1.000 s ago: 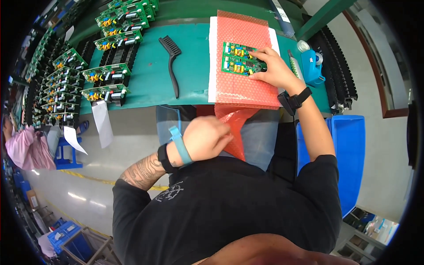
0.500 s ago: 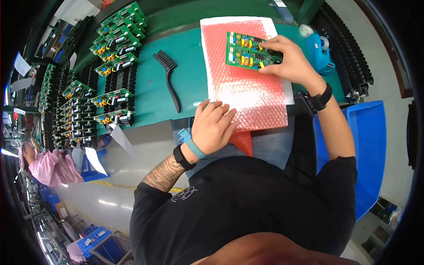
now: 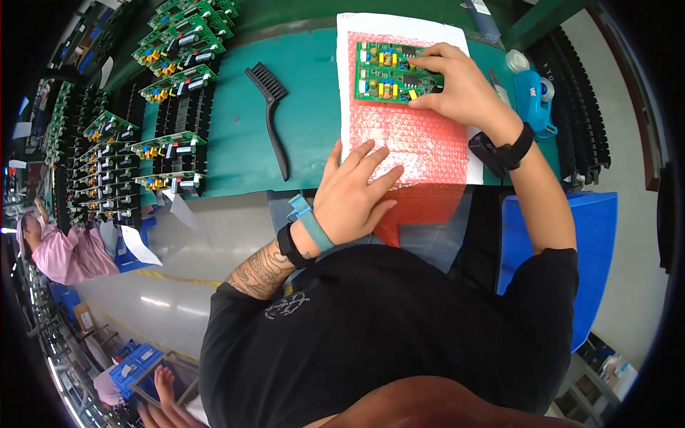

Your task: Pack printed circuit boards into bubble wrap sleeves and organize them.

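Observation:
A green circuit board [image 3: 389, 73] with yellow, blue and black parts lies at the far end of a red bubble wrap sheet [image 3: 421, 143]. My right hand [image 3: 457, 85] grips the board's right end, thumb on the near edge and fingers on the far edge. White sheets [image 3: 399, 23] show beneath the wrap. My left hand [image 3: 353, 189], its fingers spread and holding nothing, rests at the near left edge of the wrap. Red wrap hangs over the table's front edge. Left of the sheets lies a black brush [image 3: 273, 118], bristle end away from me.
Racks of upright circuit boards [image 3: 171, 146] stand at the left. A blue tape dispenser [image 3: 534, 105] sits at the right, near a black rack [image 3: 576, 118]. Below the table's right end is a blue bin [image 3: 596, 250]. A co-worker in pink [image 3: 68, 250] and another person's hand [image 3: 165, 389] appear at left.
The board has come down onto the wrap's far end, still in my right hand. My left hand's fingers have spread wider. Another person's hand has come into view at lower left.

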`<state>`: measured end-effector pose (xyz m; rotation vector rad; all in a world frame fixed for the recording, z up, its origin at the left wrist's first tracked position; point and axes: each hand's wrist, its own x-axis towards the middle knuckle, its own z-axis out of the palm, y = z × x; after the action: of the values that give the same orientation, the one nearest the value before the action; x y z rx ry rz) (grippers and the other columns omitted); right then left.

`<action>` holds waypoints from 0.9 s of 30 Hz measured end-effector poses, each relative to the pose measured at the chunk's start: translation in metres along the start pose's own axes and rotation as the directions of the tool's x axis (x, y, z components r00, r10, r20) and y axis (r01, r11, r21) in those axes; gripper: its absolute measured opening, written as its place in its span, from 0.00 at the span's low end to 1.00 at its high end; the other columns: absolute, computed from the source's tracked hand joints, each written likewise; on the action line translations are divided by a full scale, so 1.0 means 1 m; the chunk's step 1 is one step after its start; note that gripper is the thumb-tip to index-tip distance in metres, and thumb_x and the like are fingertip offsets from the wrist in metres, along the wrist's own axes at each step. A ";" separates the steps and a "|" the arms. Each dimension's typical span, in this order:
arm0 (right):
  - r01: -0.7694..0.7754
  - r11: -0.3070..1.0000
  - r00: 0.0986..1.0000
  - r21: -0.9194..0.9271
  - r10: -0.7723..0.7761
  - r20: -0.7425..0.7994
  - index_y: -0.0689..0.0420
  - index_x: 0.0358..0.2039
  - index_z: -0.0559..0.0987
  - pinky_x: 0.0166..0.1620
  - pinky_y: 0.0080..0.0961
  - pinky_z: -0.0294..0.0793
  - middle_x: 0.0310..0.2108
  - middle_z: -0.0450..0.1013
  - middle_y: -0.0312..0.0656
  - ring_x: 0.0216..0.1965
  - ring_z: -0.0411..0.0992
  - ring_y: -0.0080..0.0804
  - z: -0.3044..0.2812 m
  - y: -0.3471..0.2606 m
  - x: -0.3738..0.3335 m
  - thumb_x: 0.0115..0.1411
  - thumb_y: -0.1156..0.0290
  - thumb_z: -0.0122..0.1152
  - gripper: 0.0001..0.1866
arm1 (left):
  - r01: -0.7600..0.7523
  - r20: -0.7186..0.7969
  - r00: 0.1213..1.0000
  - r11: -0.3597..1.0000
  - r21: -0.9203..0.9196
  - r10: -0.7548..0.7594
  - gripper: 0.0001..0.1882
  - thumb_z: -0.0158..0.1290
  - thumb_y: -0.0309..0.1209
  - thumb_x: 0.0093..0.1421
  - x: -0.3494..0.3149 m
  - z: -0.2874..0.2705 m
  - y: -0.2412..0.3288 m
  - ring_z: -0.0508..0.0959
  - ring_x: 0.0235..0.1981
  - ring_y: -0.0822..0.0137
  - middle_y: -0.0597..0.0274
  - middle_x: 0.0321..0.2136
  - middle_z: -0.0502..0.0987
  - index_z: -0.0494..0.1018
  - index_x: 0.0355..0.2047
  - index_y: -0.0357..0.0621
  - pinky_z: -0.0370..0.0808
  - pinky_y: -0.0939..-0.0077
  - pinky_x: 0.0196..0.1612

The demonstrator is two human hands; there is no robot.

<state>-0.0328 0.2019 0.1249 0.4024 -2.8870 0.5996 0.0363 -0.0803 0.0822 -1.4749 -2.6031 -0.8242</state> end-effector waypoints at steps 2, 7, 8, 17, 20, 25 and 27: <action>-0.006 1.000 1.000 -0.004 0.006 -0.003 0.58 0.56 0.82 0.64 0.37 0.71 0.57 0.73 0.46 0.60 0.71 0.47 0.008 -0.002 0.002 0.45 0.66 0.82 0.36 | 0.004 0.001 1.000 1.000 -0.010 -0.004 0.27 0.66 0.37 0.55 0.001 0.002 -0.001 0.69 0.64 0.46 0.51 0.60 0.72 0.78 0.57 0.51 0.60 0.28 0.65; -0.023 1.000 1.000 -0.014 0.023 0.000 0.58 0.57 0.82 0.64 0.36 0.71 0.58 0.72 0.46 0.60 0.70 0.47 0.017 0.000 0.011 0.45 0.66 0.82 0.36 | 0.007 0.012 1.000 1.000 -0.020 -0.007 0.28 0.66 0.37 0.55 0.002 0.005 -0.004 0.69 0.65 0.49 0.56 0.61 0.72 0.78 0.58 0.56 0.59 0.30 0.65; -0.027 1.000 1.000 -0.015 0.027 0.007 0.58 0.57 0.82 0.64 0.36 0.71 0.58 0.72 0.47 0.60 0.70 0.47 0.018 0.002 0.012 0.45 0.66 0.82 0.35 | 0.008 0.009 1.000 1.000 -0.023 -0.008 0.28 0.67 0.37 0.55 0.002 0.006 -0.005 0.69 0.65 0.49 0.56 0.61 0.72 0.79 0.57 0.56 0.59 0.30 0.65; -0.035 0.999 0.999 0.021 0.035 -0.004 0.58 0.57 0.82 0.65 0.36 0.70 0.57 0.72 0.46 0.61 0.70 0.47 0.026 0.016 0.009 0.47 0.66 0.82 0.35 | 0.028 0.012 1.000 0.999 -0.027 -0.028 0.26 0.66 0.36 0.56 -0.001 0.007 -0.001 0.69 0.65 0.49 0.57 0.61 0.72 0.79 0.57 0.56 0.59 0.29 0.65; -0.012 0.999 1.000 0.031 0.012 -0.018 0.58 0.58 0.81 0.65 0.36 0.70 0.57 0.72 0.46 0.60 0.70 0.47 0.026 0.018 0.006 0.47 0.65 0.82 0.36 | 0.026 0.044 0.999 0.999 -0.041 -0.024 0.26 0.66 0.35 0.56 0.002 0.000 0.000 0.69 0.65 0.48 0.56 0.61 0.73 0.79 0.56 0.54 0.61 0.33 0.66; 0.007 0.999 1.000 0.034 -0.007 -0.019 0.58 0.58 0.81 0.65 0.37 0.70 0.58 0.71 0.46 0.61 0.70 0.47 0.026 0.022 0.008 0.47 0.64 0.82 0.37 | -0.005 0.046 0.999 0.990 -0.139 0.011 0.26 0.66 0.33 0.56 0.017 -0.024 -0.010 0.74 0.60 0.44 0.49 0.57 0.76 0.79 0.56 0.47 0.69 0.46 0.62; 0.007 0.998 1.000 0.066 -0.007 0.010 0.58 0.59 0.80 0.66 0.37 0.69 0.58 0.71 0.47 0.62 0.69 0.48 0.024 0.022 0.012 0.47 0.64 0.82 0.37 | 0.023 0.044 0.999 0.993 -0.114 -0.018 0.25 0.66 0.33 0.56 0.025 -0.045 -0.015 0.74 0.59 0.45 0.49 0.56 0.76 0.78 0.55 0.45 0.70 0.48 0.62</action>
<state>-0.0531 0.2082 0.0977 0.4255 -2.8801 0.6945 0.0003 -0.0872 0.1212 -1.5120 -2.6472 -0.9695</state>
